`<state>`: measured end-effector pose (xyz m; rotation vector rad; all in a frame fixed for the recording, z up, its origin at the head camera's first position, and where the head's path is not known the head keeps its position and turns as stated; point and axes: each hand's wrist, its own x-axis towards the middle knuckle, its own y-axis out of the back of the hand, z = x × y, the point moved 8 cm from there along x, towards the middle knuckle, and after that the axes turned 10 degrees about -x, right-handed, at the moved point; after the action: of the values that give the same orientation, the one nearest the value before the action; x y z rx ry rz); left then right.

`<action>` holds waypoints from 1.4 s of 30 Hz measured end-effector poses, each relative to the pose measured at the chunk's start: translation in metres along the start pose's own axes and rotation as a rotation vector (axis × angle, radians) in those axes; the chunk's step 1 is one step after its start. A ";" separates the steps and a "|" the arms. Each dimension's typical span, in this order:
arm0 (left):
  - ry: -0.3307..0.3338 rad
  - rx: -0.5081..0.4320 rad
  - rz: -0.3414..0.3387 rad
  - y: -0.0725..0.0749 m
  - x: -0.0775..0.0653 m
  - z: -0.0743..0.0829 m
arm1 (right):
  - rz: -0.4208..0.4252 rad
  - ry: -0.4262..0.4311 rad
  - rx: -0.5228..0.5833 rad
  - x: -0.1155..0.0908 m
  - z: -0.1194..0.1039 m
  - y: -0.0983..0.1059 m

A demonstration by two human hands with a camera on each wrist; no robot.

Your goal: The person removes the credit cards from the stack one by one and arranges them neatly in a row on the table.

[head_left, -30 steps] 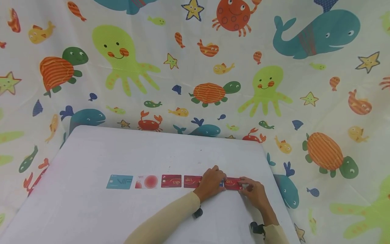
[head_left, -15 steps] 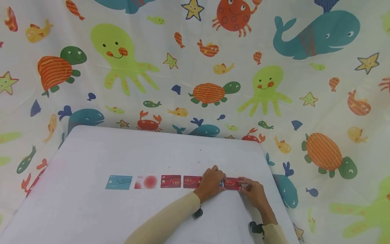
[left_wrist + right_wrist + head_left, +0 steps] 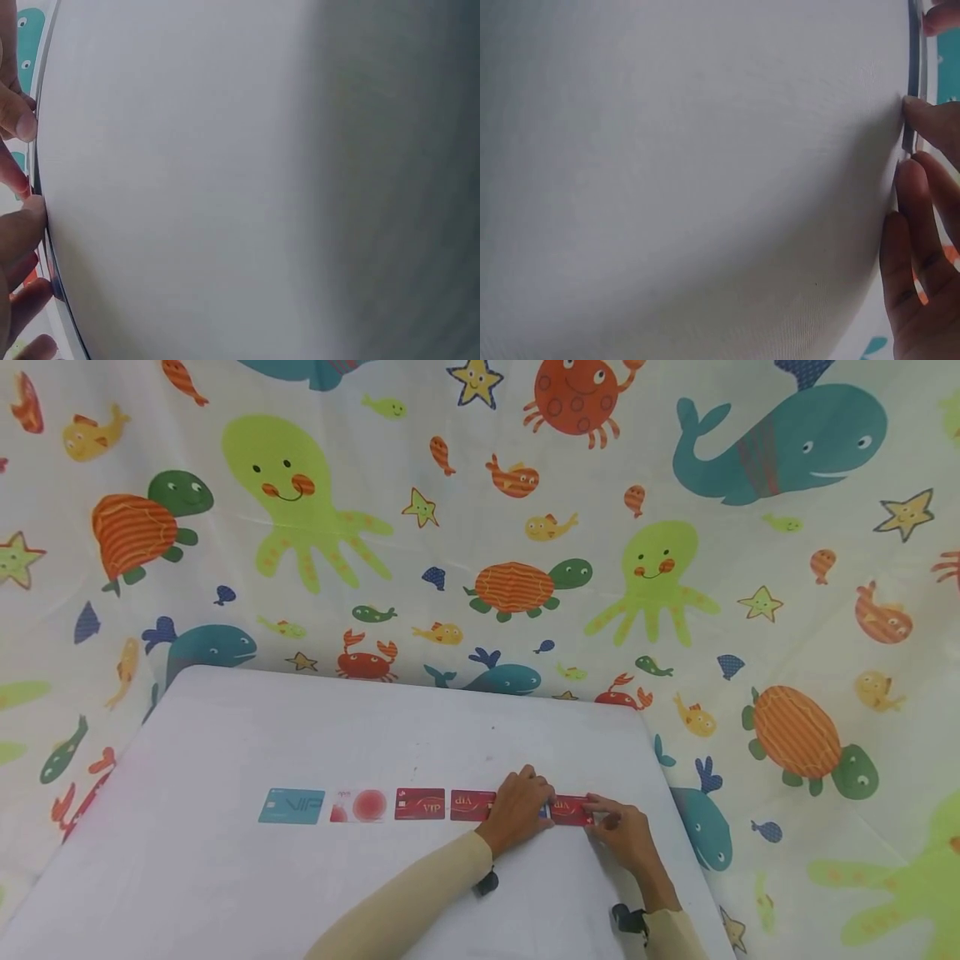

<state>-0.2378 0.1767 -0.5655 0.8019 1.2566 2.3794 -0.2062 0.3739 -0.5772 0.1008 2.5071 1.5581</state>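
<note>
Flat cards lie in a row on the white table in the head view. My left hand [image 3: 519, 810] covers most of a blue card [image 3: 545, 811], its thumb and fingers at the card's near and far edges. Just to the right lies a red VIP card [image 3: 570, 810]. My right hand [image 3: 624, 835] pinches that card's right end between thumb and fingers. Both wrist views look along the tabletop, with the left hand [image 3: 21, 262] and right hand [image 3: 930, 232] at the edges and the cards seen nearly edge-on.
Leftward in the row are a red VIP card [image 3: 471, 805] partly under the left hand, another red card [image 3: 420, 804], a white card with a pink circle [image 3: 358, 806] and a teal VIP card [image 3: 292, 806]. The table [image 3: 315, 727] meets a sea-animal curtain [image 3: 465, 535] behind.
Both hands and the cards keep their places relative to one another. Only a slight shift of the head camera's view is visible.
</note>
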 end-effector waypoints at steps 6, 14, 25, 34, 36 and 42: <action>0.003 -0.009 -0.007 0.000 -0.001 0.000 | 0.002 0.012 0.002 0.000 -0.001 -0.001; 0.009 -0.028 -0.027 0.007 -0.005 0.002 | 0.021 0.025 0.000 -0.002 -0.001 0.000; 0.026 -0.099 -0.021 0.027 -0.008 -0.010 | 0.198 0.096 0.007 -0.002 -0.016 0.013; 0.028 -0.042 -0.037 0.044 -0.010 -0.019 | 0.243 0.182 -0.041 0.000 -0.049 0.022; 0.029 -0.036 -0.035 0.047 -0.011 -0.022 | 0.244 0.191 -0.054 -0.001 -0.056 0.023; 0.018 0.004 0.000 0.063 -0.018 -0.033 | 0.203 0.206 -0.099 -0.002 -0.074 0.020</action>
<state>-0.2454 0.1111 -0.5339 0.7833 1.2685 2.3896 -0.2195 0.3172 -0.5272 0.1963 2.6386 1.8563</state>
